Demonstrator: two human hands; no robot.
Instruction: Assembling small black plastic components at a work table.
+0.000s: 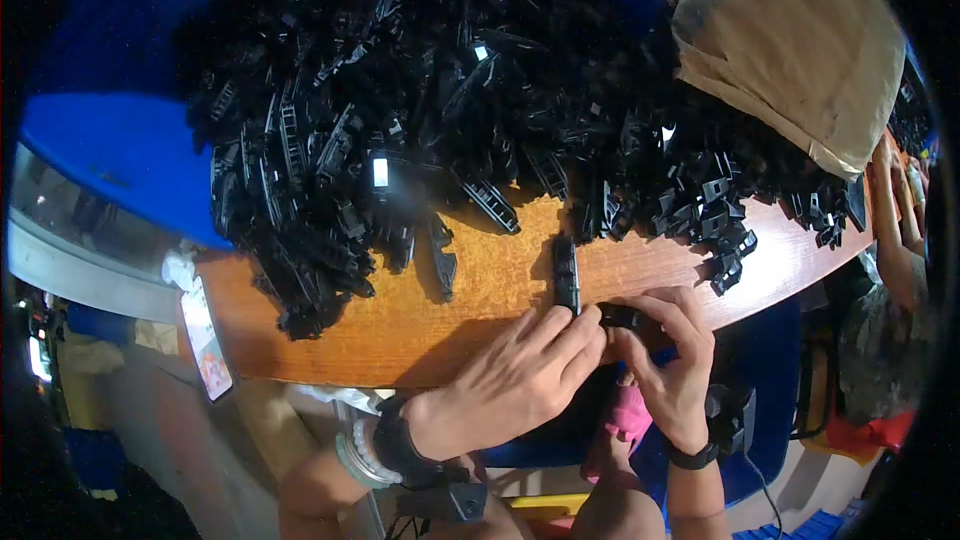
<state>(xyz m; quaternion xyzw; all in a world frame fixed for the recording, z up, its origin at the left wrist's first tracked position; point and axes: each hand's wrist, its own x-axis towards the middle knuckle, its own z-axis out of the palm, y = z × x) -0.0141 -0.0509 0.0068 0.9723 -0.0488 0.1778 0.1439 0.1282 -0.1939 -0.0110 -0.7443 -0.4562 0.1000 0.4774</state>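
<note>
At the near edge of the wooden table (400,330), just in front of the heap of black plastic parts (420,110), the left hand (520,375) and right hand (668,360) pinch a small black clip (620,317), seemingly light, stiff and best gripped by its ends

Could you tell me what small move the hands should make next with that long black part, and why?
Probably press the small black piece fully onto the near end of the long black part. The left hand steadies that end on the wooden table, while the right hand pinches the piece right against it; whether it is seated cannot be told.
</note>
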